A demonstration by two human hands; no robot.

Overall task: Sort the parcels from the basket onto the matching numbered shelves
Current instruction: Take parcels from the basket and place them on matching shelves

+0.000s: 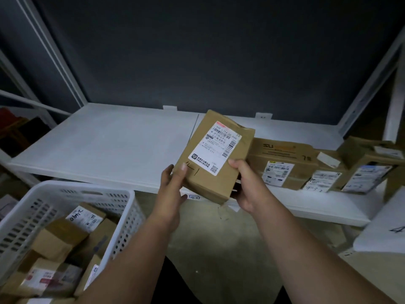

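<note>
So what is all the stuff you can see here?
brown cardboard parcel with a white label: one, brown, held up in front of the shelf
white perforated plastic basket: one, white, lower left
brown parcels in the basket: several, brown, piled inside
white metal shelf: one, white, centre, left part bare
brown labelled boxes on the shelf: at least three, brown, right side
hands: two, left hand and right hand, gripping the held parcel's lower corners
</note>
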